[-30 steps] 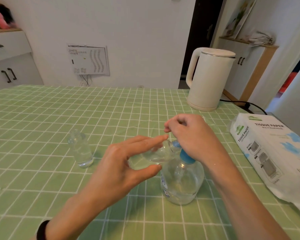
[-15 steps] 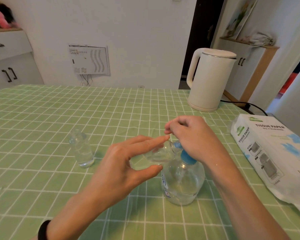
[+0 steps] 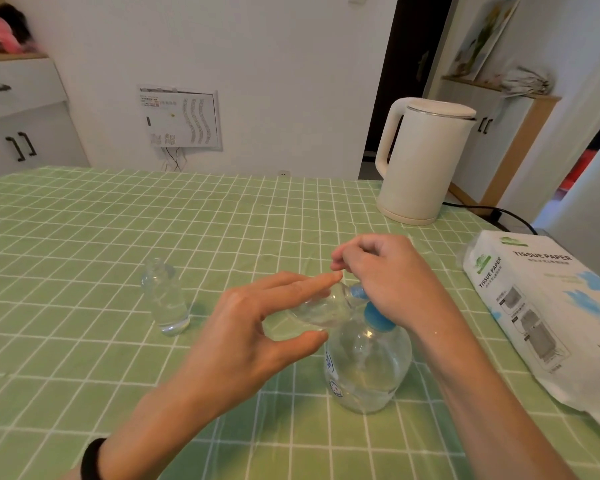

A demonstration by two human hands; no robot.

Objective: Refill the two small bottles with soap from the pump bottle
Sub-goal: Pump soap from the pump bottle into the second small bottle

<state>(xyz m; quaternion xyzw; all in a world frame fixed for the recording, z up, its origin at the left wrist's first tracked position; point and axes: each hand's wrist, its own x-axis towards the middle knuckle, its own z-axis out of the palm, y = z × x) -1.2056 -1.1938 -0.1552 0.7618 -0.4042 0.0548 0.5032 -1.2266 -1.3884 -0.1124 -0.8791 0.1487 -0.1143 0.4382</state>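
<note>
While atop pump bottle (image 3: 368, 370), right hand (image 3: 387, 277) curled, empty; left hand (image 3: 250, 336) around small bottle (image 3: 321, 309).

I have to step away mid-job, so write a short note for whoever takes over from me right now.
Left hand pinches one small bottle, tilted, mouth at the blue spout of the pump bottle.
Right hand rests on the pump top, fingers curled; whether they hold anything is unclear.
Other small bottle stands open on the table, left.
Fill levels hard to read; neither is capped.
Left: finish pumping, fill the other if needed.
</note>
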